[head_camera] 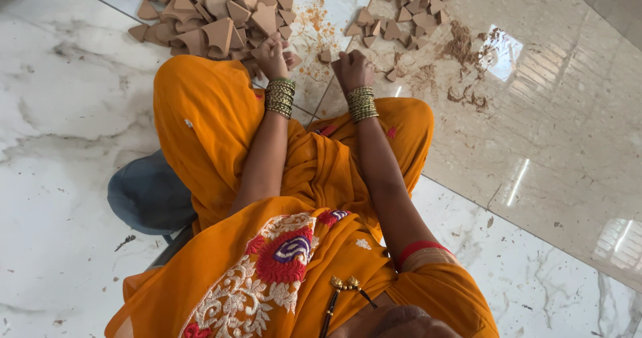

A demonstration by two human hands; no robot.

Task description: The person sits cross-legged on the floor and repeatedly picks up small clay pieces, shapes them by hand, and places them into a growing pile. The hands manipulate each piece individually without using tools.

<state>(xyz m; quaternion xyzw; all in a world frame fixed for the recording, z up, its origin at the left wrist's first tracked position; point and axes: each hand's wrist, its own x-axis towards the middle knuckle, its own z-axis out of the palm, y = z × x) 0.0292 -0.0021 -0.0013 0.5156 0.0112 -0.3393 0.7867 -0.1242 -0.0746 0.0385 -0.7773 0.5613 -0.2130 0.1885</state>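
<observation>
Seemingly sorting clay pieces — left hand (pixel 271 54) closed on one terracotta piece (pixel 266 18) at big pile (pixel 207 14) edge; right hand (pixel 352 67) fisted on floor (pixel 67 110), grip contents unclear; smaller pile (pixel 414 10) beyond — best lift gently, edges likely brittle.

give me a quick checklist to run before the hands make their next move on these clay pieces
1. Left hand on a clay piece at the big pile: ok, it touches one at the pile's edge.
2. Right hand holding something: cannot tell, fingers are curled, contents hidden.
3. Smaller pile within reach of the right hand: ok, likely.
4. Floor between the piles clean: not ok, clay crumbs are scattered.
5. Bangles clear of the pieces: ok.
</observation>
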